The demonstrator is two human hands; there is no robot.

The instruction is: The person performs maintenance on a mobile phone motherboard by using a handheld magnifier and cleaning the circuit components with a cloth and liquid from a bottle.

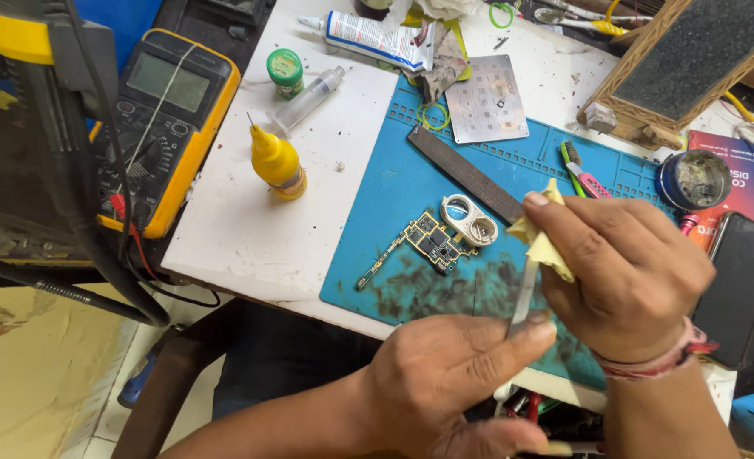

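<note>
Two hands meet over the near edge of the blue mat (394,187). The left hand (445,374), nearest, pinches the lower end of a thin metal blade (523,293) between thumb and forefinger. Just above it, the right hand (628,272) presses a yellow cloth (543,242) around the blade's upper part, fingers closed on it. The blade looks light, stiff and slick, best gripped by its flat sides; the cloth is soft and limp. Farther up the mat lie a small circuit board (432,240) and a metal file (466,172).
</note>
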